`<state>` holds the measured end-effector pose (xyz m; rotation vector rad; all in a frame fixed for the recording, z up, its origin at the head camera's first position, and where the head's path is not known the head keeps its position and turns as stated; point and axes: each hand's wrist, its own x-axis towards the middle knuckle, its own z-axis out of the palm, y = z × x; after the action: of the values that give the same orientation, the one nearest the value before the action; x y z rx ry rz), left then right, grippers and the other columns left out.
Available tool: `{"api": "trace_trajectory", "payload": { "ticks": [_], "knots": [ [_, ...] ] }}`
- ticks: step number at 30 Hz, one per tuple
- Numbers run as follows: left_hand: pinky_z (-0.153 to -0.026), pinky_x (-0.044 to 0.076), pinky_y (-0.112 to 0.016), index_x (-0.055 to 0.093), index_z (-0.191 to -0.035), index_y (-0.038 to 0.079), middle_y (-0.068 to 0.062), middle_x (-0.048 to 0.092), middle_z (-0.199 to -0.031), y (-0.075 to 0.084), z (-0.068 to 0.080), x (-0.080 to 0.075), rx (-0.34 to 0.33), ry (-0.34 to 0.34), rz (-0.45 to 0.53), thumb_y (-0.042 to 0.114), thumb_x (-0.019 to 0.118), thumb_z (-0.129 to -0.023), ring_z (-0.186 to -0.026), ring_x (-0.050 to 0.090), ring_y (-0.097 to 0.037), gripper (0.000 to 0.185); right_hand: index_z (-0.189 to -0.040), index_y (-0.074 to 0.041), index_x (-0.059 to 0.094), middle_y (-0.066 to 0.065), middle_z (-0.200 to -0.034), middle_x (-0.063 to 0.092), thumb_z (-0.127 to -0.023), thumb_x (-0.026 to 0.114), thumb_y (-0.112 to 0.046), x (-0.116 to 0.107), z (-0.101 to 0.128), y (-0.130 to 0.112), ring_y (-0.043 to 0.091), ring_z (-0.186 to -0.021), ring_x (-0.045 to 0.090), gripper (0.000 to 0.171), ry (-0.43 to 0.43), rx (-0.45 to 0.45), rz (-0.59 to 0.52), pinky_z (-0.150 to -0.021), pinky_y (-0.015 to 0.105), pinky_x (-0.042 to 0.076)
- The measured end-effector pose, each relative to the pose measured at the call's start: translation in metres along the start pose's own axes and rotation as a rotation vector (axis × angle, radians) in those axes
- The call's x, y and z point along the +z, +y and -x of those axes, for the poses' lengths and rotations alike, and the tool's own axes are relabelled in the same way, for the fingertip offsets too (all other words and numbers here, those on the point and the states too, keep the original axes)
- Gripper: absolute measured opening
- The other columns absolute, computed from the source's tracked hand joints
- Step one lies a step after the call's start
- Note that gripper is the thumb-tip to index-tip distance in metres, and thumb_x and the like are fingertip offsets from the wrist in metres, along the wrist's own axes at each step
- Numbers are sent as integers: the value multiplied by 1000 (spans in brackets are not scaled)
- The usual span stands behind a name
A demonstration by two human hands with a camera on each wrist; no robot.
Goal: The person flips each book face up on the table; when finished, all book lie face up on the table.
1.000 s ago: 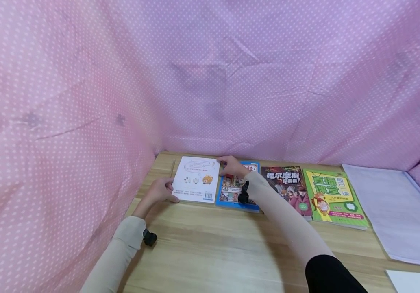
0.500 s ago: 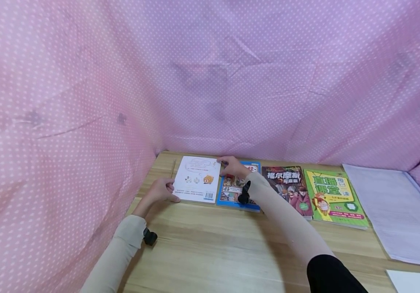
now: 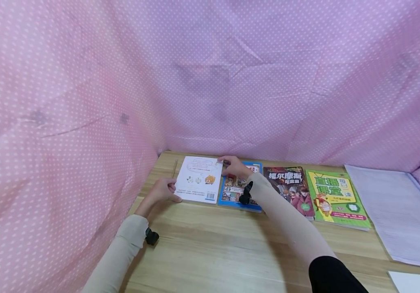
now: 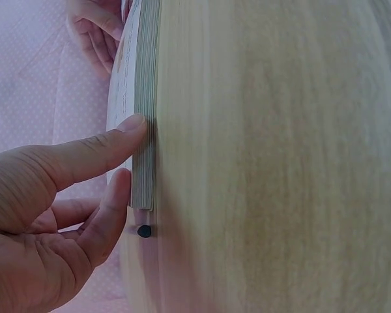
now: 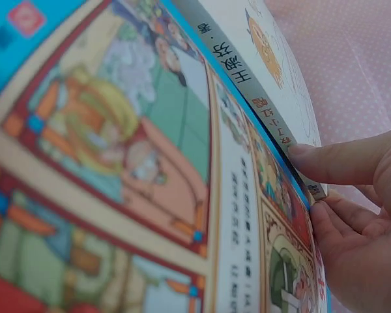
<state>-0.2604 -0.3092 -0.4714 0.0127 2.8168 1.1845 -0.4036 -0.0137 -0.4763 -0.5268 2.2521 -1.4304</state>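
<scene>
a person's two hands frame a white book (image 3: 199,179) lying flat at the far left of a wooden table (image 3: 217,248). the left hand (image 3: 163,190) is at the book's near left corner; the right hand (image 3: 233,165) is at its far right corner, its arm reaching across a blue comic book (image 3: 236,194) just beside the white one.

the head view shows the whole row but not how the fingers lie. the left wrist view fills that in: the thumb tip presses against the page edges of the white book (image 4: 145,104), a fingertip touches the same edge near the corner, and the other fingers curl loosely below, so the hand pinches nothing. a small dark dot (image 4: 144,231) sits on the table just past that corner. the right wrist view shows the thumb tip of the right hand (image 5: 358,189) pressed against the white book's spine (image 5: 247,85), with the other fingers bunched together underneath on the blue comic's cover (image 5: 117,169).

only the head view shows what lies further right: a dark-covered book (image 3: 289,188), then a green book (image 3: 336,198), edge to edge, then a stack of white sheets (image 3: 392,209) at the right, and another white sheet (image 3: 416,282) at the near right corner. pink cloth with white dots (image 3: 210,73) hangs round the table on the left, far and right sides.
</scene>
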Motion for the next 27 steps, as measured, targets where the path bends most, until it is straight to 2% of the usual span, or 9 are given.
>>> {"api": "trace_trajectory", "payload": {
  "ticks": [4, 7, 12, 20, 23, 27],
  "knots": [
    [-77, 52, -28, 57, -131, -17, -14, 64, -94, -1, 2, 2, 0, 3, 7, -3, 92, -63, -85, 57, -20, 78, -145, -9, 54, 15, -164, 34, -85, 70, 12, 1, 3, -1, 38, -153, 29, 66, 18, -16, -19, -112, 49, 46],
    [-77, 52, -28, 58, -131, -17, -14, 64, -94, -1, 3, 3, -3, 5, 11, -4, 92, -62, -85, 58, -21, 78, -145, -6, 53, 17, -161, 39, -84, 68, 15, 2, 5, 0, 39, -150, 34, 65, 22, -50, -35, -109, 47, 49],
    [-78, 52, -29, 56, -133, -17, -14, 64, -95, -1, 6, 2, -3, 11, 14, -5, 92, -63, -86, 58, -20, 80, -144, -4, 54, 20, -157, 43, -85, 66, 18, 5, 7, -1, 44, -144, 43, 64, 27, -92, -77, -97, 41, 58],
    [-76, 51, -27, 61, -126, -17, -13, 63, -91, -3, 7, 2, 36, 16, 19, -6, 91, -62, -84, 57, -19, 72, -149, 0, 46, 26, -154, 45, -90, 61, 18, 3, 14, -9, 44, -142, 45, 64, 34, -148, -229, -107, 48, 51],
    [-78, 53, -28, 58, -129, -18, -15, 65, -93, -3, 9, 2, 35, 15, 21, -5, 92, -62, -85, 59, -20, 77, -150, 2, 45, 28, -150, 48, -92, 60, 16, 2, 17, -13, 44, -138, 50, 61, 62, -169, -255, -106, 49, 51],
    [-83, 56, -34, 54, -133, -18, -16, 66, -96, -1, 13, 2, 32, 11, 16, -3, 92, -63, -88, 62, -22, 82, -149, -1, 48, 29, -143, 56, -94, 62, 11, 0, 19, -18, 41, -130, 57, 58, 109, -139, -273, -107, 52, 50]
  ]
}}
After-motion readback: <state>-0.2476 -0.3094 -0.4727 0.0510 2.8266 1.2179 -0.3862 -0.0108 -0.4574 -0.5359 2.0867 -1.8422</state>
